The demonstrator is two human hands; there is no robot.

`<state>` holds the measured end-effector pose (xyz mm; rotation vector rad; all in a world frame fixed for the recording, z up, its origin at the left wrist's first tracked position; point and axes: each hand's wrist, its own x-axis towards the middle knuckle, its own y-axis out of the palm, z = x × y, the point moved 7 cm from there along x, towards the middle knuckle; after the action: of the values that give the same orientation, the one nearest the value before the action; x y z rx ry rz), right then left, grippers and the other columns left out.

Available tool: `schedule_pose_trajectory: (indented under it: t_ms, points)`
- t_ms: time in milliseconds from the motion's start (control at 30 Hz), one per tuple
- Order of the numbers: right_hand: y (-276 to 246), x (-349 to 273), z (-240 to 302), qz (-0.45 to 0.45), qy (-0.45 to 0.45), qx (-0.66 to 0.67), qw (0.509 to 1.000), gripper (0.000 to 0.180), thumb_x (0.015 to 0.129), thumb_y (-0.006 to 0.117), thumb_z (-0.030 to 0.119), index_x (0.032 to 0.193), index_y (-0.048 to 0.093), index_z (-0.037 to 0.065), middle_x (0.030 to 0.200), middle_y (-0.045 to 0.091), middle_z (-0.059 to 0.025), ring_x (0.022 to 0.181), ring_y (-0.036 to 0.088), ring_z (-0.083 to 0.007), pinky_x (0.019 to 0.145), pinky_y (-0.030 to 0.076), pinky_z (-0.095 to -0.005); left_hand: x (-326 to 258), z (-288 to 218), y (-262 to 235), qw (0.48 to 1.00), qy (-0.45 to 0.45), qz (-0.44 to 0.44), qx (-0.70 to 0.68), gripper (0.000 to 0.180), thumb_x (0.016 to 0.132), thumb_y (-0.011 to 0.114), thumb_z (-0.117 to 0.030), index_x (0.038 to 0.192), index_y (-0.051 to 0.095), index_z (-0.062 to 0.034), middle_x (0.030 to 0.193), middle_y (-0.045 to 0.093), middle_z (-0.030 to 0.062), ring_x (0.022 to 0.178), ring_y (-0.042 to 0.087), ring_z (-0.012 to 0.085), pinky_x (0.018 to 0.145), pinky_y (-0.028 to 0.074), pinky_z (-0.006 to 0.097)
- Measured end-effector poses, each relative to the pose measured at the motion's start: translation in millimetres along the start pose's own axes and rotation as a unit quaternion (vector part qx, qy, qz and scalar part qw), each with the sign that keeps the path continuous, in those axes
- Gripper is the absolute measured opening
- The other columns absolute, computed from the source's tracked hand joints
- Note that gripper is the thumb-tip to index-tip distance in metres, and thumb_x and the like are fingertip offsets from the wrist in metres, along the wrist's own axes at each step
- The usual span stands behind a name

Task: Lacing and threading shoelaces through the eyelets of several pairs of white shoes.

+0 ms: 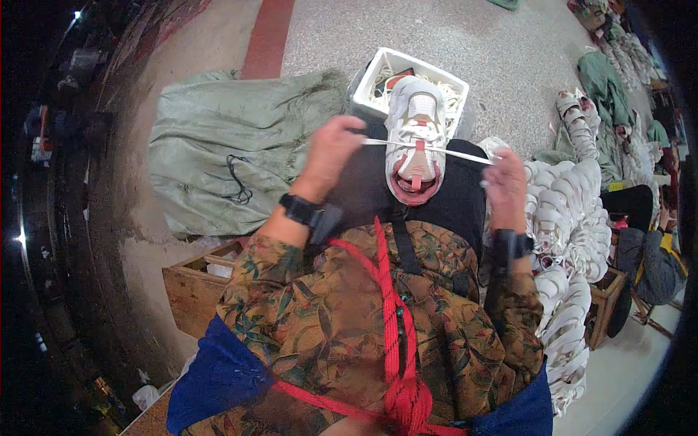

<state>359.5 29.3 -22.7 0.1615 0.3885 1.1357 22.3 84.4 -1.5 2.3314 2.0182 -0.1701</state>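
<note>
A white and beige sneaker with pink trim rests on my lap, its toe pointing away and its opening toward me. A white shoelace runs across it, drawn out taut to both sides. To the left of the shoe, my left hand is closed on one end of the lace. My right hand, slightly blurred, has its fingers pinched on the other end at the right. Beyond the toe stands a white foam box holding loose white laces and a dark and orange item.
A grey-green sack lies on the floor at left, with a dark cord on it. Rows of white sneakers are heaped at right. A wooden box is near my left elbow. Another person sits at far right.
</note>
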Motion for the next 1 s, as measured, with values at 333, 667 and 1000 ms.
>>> schedule_pose_trajectory:
  t_ms: [333,667,1000]
  points:
    - [-56,9,3,0.102,-0.064,-0.471,0.874,0.019,0.070,0.060,0.005,0.088,0.063,0.001,0.086,0.062,-0.0123,0.074,0.058,-0.0293,0.073,0.048,-0.0356,-3,6,-37,0.984,-0.006,0.113,0.138,0.021,0.079,0.063,-0.012,0.097,0.059,-0.0012,0.070,0.054,-0.0020,0.065,0.053,0.0117,0.059,0.042,0.024]
    - [114,-47,-8,0.176,-0.297,-0.594,0.727,0.038,0.072,0.060,0.005,0.108,0.049,0.001,0.099,0.050,-0.0203,0.093,0.051,-0.0381,0.083,0.043,-0.0430,-14,-26,90,0.855,0.224,0.087,0.459,0.042,0.071,0.063,-0.016,0.107,0.048,-0.0010,0.097,0.056,0.0201,0.092,0.054,0.0375,0.078,0.045,0.044]
    - [96,8,-18,0.148,-0.285,-0.586,0.744,0.032,0.068,0.051,-0.003,0.099,0.051,0.003,0.087,0.053,-0.0195,0.086,0.052,-0.0411,0.075,0.043,-0.0467,43,4,66,0.912,0.113,0.070,0.388,0.024,0.071,0.058,-0.013,0.092,0.052,-0.0058,0.083,0.060,0.0196,0.082,0.059,0.0375,0.071,0.045,0.046]
